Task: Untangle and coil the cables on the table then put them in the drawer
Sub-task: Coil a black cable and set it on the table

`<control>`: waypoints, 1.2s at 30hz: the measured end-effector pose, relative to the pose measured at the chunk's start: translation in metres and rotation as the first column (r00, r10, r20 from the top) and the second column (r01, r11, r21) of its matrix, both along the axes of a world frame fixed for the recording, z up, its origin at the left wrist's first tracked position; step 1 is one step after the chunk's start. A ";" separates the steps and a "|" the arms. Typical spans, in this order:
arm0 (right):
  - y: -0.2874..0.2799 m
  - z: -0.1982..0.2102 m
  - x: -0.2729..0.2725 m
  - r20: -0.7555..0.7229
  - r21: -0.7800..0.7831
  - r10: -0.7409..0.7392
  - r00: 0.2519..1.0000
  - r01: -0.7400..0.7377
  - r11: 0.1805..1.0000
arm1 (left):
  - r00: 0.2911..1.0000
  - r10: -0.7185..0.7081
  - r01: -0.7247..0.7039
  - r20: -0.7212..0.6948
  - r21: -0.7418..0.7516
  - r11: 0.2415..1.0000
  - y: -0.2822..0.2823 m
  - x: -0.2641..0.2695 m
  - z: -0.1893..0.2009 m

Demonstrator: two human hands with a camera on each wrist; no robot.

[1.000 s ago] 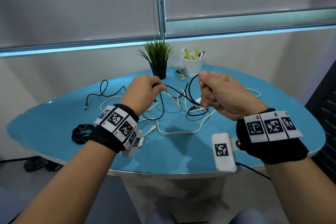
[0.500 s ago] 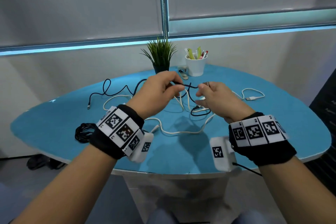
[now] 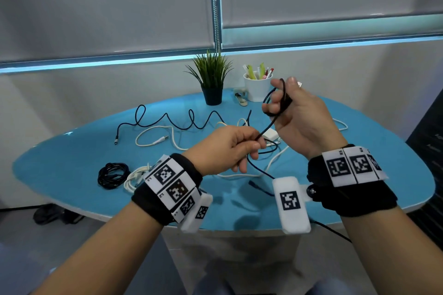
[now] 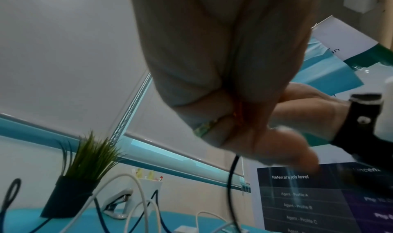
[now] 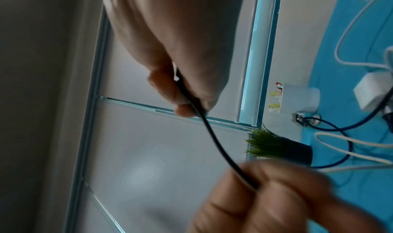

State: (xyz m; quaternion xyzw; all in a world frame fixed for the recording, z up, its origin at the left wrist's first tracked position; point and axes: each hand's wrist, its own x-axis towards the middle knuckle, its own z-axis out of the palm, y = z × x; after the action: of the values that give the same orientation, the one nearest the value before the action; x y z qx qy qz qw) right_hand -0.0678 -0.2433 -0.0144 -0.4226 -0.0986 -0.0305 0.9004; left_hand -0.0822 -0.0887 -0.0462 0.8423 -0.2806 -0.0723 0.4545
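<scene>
On the left part of the blue bench (image 3: 72,165) a thin black cable is already wound into a tight coil (image 3: 112,175), and a white coiled cable (image 3: 134,178) lies just beside it, partly hidden by the left wristband. Behind them the dark cable (image 3: 182,122) runs across the bench in loose waves, its plug end lying toward the left edge. It is thin, dark navy to black, and kinked along its length. A loose white cable (image 3: 153,137) loops beneath it, with a connector at its free end.

The left hand (image 3: 225,148) is raised above the middle of the bench, fingers curled, pinching the dark cable between thumb and forefinger; the left wrist view shows the strand dropping straight down from that pinch. From there the cable rises taut to the right hand (image 3: 299,117), held higher and farther back, where a small loop of it is wound around the thumb and fingers. The right wrist view shows the strand gripped against the palm and curving down to the left hand's pinch.

Under the hands, more white cable and a white charger block (image 3: 271,133) lie tangled with the dark strand. At the back stand a potted plant (image 3: 212,79), a stapler (image 3: 241,98) and a white cup of pens (image 3: 256,86).
</scene>
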 end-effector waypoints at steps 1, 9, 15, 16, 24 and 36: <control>-0.001 0.002 -0.001 0.006 -0.002 0.004 1.000 -0.004 1.000 | 0.999 -0.020 0.021 -0.028 0.019 1.000 0.001 0.000 0.000; -0.013 0.018 -0.017 0.093 -0.107 0.159 0.983 -0.149 0.983 | 0.989 0.108 -0.084 -0.102 0.212 0.974 0.024 0.010 -0.007; -0.012 0.008 -0.023 0.046 -0.560 0.227 0.973 -0.163 0.812 | 0.926 0.366 -0.371 0.096 0.044 0.928 0.044 0.022 0.011; -0.010 0.005 -0.023 0.049 -0.636 0.222 0.974 -0.141 0.758 | 0.910 0.396 -0.400 0.124 0.009 0.916 0.046 0.022 0.015; 0.002 -0.009 -0.015 0.139 -0.990 0.154 0.978 0.135 0.031 | 0.837 0.485 -0.477 0.253 -0.097 0.874 0.033 0.008 0.031; 0.011 -0.017 -0.008 0.094 -0.737 -0.168 0.981 0.182 0.651 | 0.946 0.313 -0.288 0.090 -0.219 0.932 0.001 -0.016 0.004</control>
State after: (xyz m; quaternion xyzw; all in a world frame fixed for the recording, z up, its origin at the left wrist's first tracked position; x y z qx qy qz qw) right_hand -0.0759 -0.2322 -0.0318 -0.7593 -0.0690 -0.0780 0.6423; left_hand -0.0981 -0.0876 -0.0423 0.8275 -0.1817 0.0790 0.5254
